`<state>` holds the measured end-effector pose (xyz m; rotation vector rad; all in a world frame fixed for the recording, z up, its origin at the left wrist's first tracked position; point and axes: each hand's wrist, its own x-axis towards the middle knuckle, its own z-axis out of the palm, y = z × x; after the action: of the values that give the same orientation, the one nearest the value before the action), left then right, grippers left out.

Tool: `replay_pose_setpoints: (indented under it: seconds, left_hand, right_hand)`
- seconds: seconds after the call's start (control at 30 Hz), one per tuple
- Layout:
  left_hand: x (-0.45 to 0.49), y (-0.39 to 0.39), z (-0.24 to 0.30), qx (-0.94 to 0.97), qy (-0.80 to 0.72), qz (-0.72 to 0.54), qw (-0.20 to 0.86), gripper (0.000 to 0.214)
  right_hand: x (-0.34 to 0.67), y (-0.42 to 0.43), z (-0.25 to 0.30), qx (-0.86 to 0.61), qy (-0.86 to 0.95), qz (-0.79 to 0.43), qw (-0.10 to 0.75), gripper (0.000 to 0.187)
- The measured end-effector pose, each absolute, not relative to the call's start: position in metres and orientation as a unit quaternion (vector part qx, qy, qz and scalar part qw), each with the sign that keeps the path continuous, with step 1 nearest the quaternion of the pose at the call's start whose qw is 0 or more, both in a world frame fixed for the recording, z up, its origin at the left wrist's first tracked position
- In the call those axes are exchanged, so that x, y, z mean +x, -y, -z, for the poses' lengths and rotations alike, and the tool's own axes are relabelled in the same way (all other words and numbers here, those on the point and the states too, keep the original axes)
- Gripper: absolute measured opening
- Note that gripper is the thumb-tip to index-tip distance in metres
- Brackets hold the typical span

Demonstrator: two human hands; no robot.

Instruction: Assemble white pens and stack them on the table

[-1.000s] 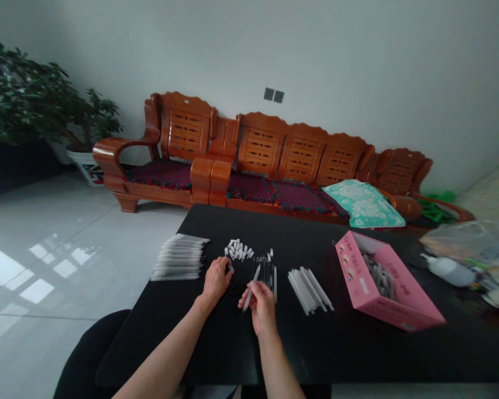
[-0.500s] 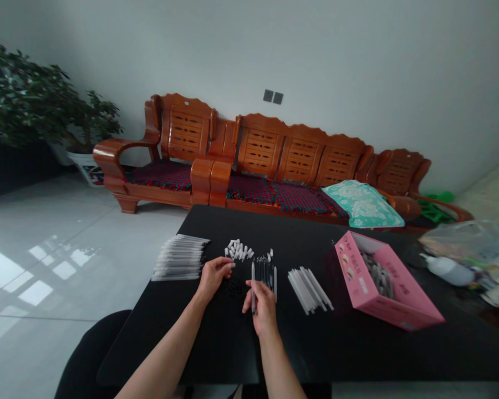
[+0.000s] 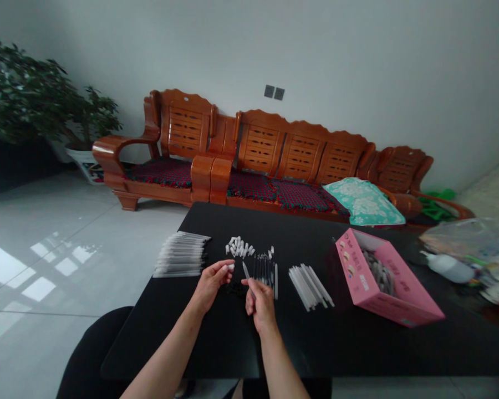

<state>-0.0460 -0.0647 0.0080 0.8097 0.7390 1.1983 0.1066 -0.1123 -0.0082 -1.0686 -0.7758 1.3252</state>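
Note:
Between the fingertips of my left hand (image 3: 213, 280) is a small white pen cap (image 3: 231, 267). My right hand (image 3: 261, 303) pinches a pen (image 3: 246, 270), its tip pointing up and to the left toward the cap; the two are apart. Beyond my hands lies a pile of white caps (image 3: 239, 247). Dark pen refills (image 3: 265, 269) lie side by side just past my right hand. Small black pieces (image 3: 235, 288) sit on the table between my hands, partly hidden. A row of pens (image 3: 181, 255) is at the left, and white pen barrels (image 3: 310, 287) lie to the right.
A pink box (image 3: 403, 307) holding grey pieces stands on the black table (image 3: 316, 349) at the right. Past it are a white bottle (image 3: 447, 269) and plastic bags (image 3: 461, 238). A wooden sofa (image 3: 261, 149) with a teal cushion (image 3: 363, 202) runs behind the table.
The pen in my right hand has tilted from upright to leaning left, toward my left hand. My left hand has turned slightly, showing the white cap more plainly.

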Motion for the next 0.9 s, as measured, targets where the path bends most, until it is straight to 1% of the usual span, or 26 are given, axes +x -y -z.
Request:
replay_pose_setpoints:
  seconds: [0.2, 0.37, 0.47, 0.67, 0.9]
  left_hand:
    - [-0.039, 0.067, -0.005, 0.39, -0.348, -0.521, 0.675, 0.036]
    - [-0.04, 0.066, -0.012, 0.444, -0.382, -0.482, 0.652, 0.037]
    - [-0.042, 0.064, -0.016, 0.411, -0.375, -0.509, 0.657, 0.033]
    - [-0.04, 0.057, -0.017, 0.271, -0.343, -0.558, 0.706, 0.029]
    - [-0.033, 0.057, -0.016, 0.279, -0.353, -0.56, 0.695, 0.033]
  right_hand:
    - [0.103, 0.113, 0.002, -0.497, 0.392, -0.537, 0.557, 0.037]
    - [0.1, 0.113, 0.001, -0.505, 0.405, -0.521, 0.557, 0.037]
    - [0.101, 0.114, 0.002, -0.505, 0.407, -0.521, 0.555, 0.037]
    - [0.103, 0.115, 0.001, -0.511, 0.423, -0.526, 0.531, 0.036]
    - [0.101, 0.115, -0.001, -0.521, 0.432, -0.523, 0.519, 0.038]
